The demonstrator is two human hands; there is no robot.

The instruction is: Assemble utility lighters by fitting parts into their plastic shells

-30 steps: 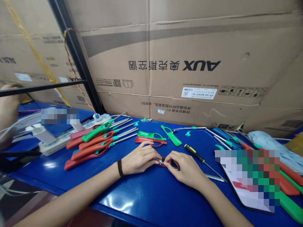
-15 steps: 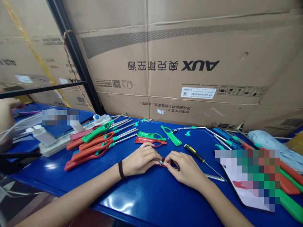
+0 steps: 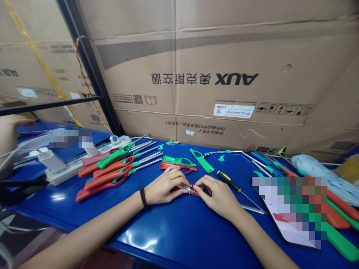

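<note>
Over the middle of the blue table [image 3: 151,228], my left hand [image 3: 165,185] and my right hand [image 3: 217,191] work close together on a red lighter casing [image 3: 193,191]. Silvery small parts lie in this casing, partly covered by my fingers. My left fingers are closed on its left side, and my right thumb and fingers pinch its right end. Just beyond my hands are a red casing half [image 3: 174,166], a green casing half [image 3: 182,161] and another green one [image 3: 202,160]. A black and yellow screwdriver [image 3: 230,181] and a metal tube [image 3: 252,209] lie beside my right hand.
Several long gas lighters [image 3: 112,175] lie at left against a white power strip [image 3: 57,175]. More lighters [image 3: 340,239] and a tablet-like slab [image 3: 294,239], partly blurred out, are at right. A cardboard box [image 3: 196,45] stands behind. Another person's arm [image 3: 9,138] shows at far left.
My fingers have shifted slightly on the red lighter casing, and more of its silvery parts now show between my hands. The things around them stay in place.
</note>
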